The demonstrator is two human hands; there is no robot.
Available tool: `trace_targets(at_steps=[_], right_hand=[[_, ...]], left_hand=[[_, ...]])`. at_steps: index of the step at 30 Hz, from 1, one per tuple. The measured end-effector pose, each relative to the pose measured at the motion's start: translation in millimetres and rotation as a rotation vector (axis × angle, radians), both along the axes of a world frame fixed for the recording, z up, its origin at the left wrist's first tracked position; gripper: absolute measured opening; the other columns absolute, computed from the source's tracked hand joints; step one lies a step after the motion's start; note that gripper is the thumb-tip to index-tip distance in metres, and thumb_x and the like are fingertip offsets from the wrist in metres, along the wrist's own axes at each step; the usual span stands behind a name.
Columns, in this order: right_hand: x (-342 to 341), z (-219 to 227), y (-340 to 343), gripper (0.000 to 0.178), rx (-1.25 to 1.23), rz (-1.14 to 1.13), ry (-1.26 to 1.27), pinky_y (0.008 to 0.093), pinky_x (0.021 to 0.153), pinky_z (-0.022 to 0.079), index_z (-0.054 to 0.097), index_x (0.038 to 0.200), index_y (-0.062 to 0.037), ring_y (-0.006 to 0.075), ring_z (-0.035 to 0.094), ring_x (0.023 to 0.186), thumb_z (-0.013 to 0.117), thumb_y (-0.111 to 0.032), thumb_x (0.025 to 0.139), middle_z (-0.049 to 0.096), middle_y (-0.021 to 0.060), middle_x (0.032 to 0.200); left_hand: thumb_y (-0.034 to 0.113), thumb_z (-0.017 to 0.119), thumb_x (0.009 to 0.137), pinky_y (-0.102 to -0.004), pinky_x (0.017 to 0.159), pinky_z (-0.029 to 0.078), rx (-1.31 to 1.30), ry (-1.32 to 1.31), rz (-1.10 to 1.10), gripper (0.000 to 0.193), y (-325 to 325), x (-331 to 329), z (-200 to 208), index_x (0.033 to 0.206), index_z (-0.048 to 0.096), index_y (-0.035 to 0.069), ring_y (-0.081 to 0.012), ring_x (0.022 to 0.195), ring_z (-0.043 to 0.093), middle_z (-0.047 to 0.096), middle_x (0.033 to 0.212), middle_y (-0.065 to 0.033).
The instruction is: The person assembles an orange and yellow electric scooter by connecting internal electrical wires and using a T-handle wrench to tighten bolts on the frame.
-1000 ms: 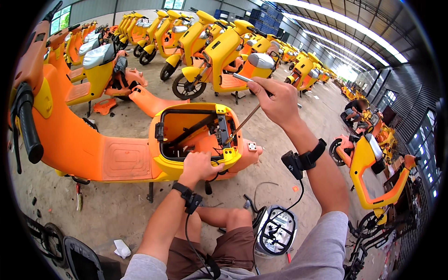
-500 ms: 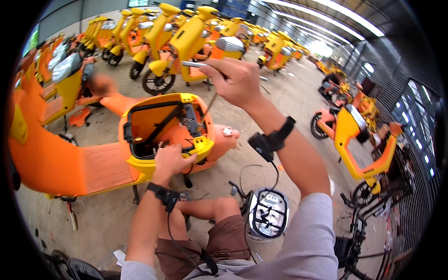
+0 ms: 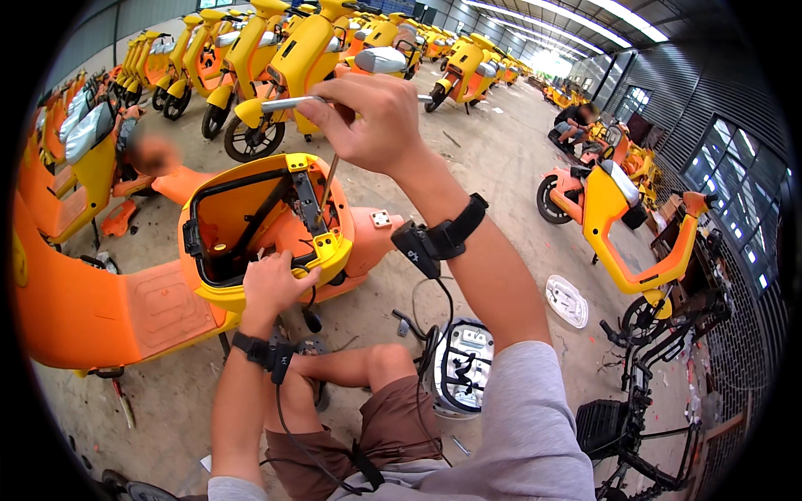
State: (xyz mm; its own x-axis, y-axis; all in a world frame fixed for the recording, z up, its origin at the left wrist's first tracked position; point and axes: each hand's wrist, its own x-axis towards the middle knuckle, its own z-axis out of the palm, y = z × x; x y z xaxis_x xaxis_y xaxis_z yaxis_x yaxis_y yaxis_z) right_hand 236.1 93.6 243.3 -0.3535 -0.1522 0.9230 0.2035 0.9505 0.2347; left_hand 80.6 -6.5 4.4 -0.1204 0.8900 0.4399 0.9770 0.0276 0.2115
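Note:
My right hand [image 3: 368, 121] is closed around the crossbar of a metal T-handle wrench [image 3: 288, 103]. The bar sticks out on both sides of the fist, and a thin shaft runs down to the right inner edge of the open seat compartment [image 3: 194, 199] of an orange and yellow scooter [image 3: 109, 301]. Its lower tip is too small to make out. My left hand [image 3: 274, 288] lies over the compartment's near yellow rim, thumb apart, some fingertips hidden inside. Close to that hand, a black cable [image 3: 312, 316] hangs outside the rim.
A silver-grey scooter seat [image 3: 462, 367] lies upside down by my right knee. A white shell [image 3: 567, 301] is on the floor beyond. Rows of yellow scooters [image 3: 296, 58] stand behind. At right are another scooter [image 3: 614, 217], a black frame [image 3: 635, 409] and a crouching person [image 3: 574, 123].
The view has shifted, and the scooter sits further left in it. My right hand still grips the wrench, whose bar now shows on both sides of the fist. My left hand stays at the rim.

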Motion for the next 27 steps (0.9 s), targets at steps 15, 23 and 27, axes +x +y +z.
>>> trace_targets(at_steps=[15,23,27], right_hand=[[6,-15,37,0.043,0.162,0.026,0.113,0.0392,0.064,0.033,0.054,0.065,-0.0101,0.0255,0.050,0.063,0.066,-0.043,0.090,0.051,0.0038,0.063],[-14,-18,15,0.047,0.158,-0.076,0.136,0.0363,0.057,0.033,0.056,0.065,-0.0115,0.0226,0.050,0.057,0.069,-0.050,0.090,0.051,0.0016,0.060],[-10,-17,8,0.049,0.100,-0.222,0.186,0.0363,0.053,0.036,0.058,0.064,-0.0112,0.0222,0.052,0.052,0.067,-0.052,0.090,0.051,0.0006,0.055]], left_hand=[[0.068,0.063,0.079,-0.0422,0.061,0.053,0.079,-0.003,-0.031,0.064,4,-1,-7,0.078,0.066,0.004,-0.0310,0.069,0.069,0.068,0.074,-0.0144],[0.063,0.066,0.078,-0.0409,0.060,0.051,0.068,-0.015,-0.029,0.060,2,-2,-6,0.075,0.063,0.003,-0.0318,0.065,0.066,0.066,0.071,-0.0143],[0.063,0.066,0.078,-0.0409,0.061,0.052,0.064,-0.002,-0.022,0.060,0,0,-6,0.076,0.064,0.004,-0.0317,0.065,0.066,0.066,0.071,-0.0137]])
